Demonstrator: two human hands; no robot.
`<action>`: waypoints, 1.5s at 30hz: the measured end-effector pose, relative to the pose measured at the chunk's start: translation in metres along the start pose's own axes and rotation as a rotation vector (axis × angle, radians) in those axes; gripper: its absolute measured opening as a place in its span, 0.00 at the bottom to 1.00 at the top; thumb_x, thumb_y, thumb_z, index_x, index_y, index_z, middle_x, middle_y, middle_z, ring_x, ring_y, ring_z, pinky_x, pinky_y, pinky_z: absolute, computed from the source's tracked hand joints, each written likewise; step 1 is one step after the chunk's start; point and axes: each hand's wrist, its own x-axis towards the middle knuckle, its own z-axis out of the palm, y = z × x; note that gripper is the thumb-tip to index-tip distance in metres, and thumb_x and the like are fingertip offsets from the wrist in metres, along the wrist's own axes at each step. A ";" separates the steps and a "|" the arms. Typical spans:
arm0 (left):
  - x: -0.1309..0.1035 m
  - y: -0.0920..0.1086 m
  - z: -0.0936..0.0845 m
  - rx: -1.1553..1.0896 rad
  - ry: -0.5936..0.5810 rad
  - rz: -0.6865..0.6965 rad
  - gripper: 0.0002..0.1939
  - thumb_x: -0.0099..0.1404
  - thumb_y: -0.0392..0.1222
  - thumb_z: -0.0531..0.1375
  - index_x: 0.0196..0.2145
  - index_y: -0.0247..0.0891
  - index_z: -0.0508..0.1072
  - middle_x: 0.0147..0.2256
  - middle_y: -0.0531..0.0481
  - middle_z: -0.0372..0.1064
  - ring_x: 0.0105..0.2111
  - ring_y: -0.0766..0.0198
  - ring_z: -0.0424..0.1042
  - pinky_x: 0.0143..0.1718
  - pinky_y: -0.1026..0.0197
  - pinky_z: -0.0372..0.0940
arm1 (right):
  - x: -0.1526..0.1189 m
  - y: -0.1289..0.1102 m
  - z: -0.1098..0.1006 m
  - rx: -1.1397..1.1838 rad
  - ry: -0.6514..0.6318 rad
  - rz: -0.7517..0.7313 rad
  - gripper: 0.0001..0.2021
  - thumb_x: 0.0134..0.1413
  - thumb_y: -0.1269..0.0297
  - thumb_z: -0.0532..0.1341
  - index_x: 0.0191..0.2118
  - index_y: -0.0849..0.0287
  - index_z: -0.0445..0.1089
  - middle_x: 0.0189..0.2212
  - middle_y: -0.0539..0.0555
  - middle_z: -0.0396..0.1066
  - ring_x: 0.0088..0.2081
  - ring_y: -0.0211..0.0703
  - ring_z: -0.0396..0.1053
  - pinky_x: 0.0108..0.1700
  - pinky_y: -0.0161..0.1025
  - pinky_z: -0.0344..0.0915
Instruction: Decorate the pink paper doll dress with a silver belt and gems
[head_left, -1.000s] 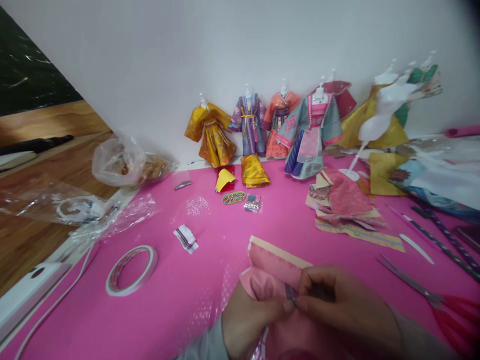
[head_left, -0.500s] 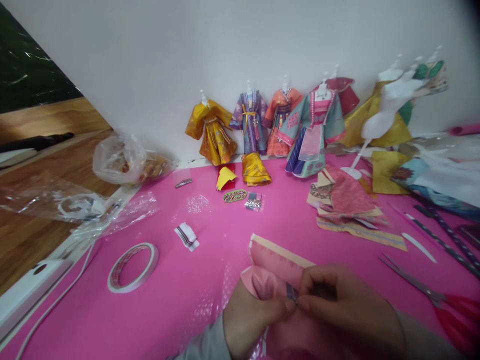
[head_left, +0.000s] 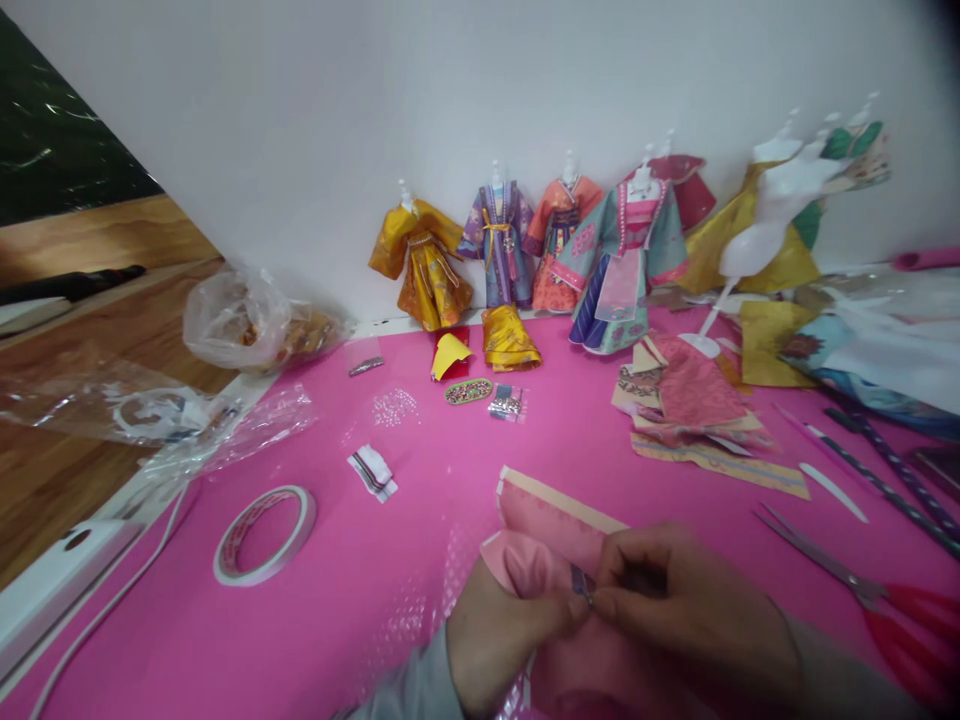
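Observation:
A pink doll garment (head_left: 540, 565) with a cream border along one edge lies low in the middle, folded over. My left hand (head_left: 499, 625) is closed on its lower side, thumb pressed on top. My right hand (head_left: 679, 595) pinches the garment at a small dark purple patch (head_left: 580, 582), its fingertips meeting my left thumb. Whether something tiny is between those fingertips is hidden. Red-handled scissors (head_left: 855, 580) lie to the right of my right hand, blades parted. Left of my hands rests a roll of white tape (head_left: 266, 535).
Several dressed doll forms (head_left: 499, 240) stand along the wall. Patterned cloth pieces (head_left: 694, 400) are piled at right, near pens (head_left: 870, 470). Loose beads (head_left: 395, 407), a bead dish (head_left: 469, 391) and a striped label (head_left: 372, 472) lie on the pink mat (head_left: 360, 620). Plastic bags (head_left: 240, 320) sit at left.
Both hands keep their hold on the pink garment in nearly the same place. The whole view has shifted very slightly.

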 end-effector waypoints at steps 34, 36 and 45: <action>0.000 0.001 0.001 0.060 -0.006 -0.016 0.10 0.54 0.40 0.68 0.24 0.28 0.75 0.23 0.50 0.66 0.24 0.70 0.62 0.27 0.67 0.56 | -0.003 -0.001 -0.003 0.074 -0.042 -0.003 0.06 0.41 0.65 0.60 0.19 0.59 0.66 0.16 0.44 0.59 0.21 0.32 0.53 0.23 0.33 0.47; 0.001 0.001 0.000 0.047 -0.028 -0.007 0.10 0.55 0.39 0.67 0.26 0.28 0.76 0.24 0.50 0.66 0.26 0.68 0.63 0.29 0.66 0.58 | -0.003 0.000 -0.003 0.071 -0.047 -0.006 0.06 0.41 0.65 0.60 0.19 0.59 0.66 0.16 0.44 0.59 0.21 0.32 0.53 0.23 0.33 0.47; 0.000 0.000 -0.002 0.096 0.022 -0.020 0.11 0.53 0.39 0.67 0.22 0.29 0.72 0.21 0.52 0.63 0.21 0.72 0.58 0.23 0.68 0.51 | -0.004 0.002 -0.003 0.055 -0.047 -0.008 0.06 0.41 0.65 0.59 0.20 0.60 0.66 0.17 0.45 0.59 0.22 0.33 0.53 0.24 0.34 0.47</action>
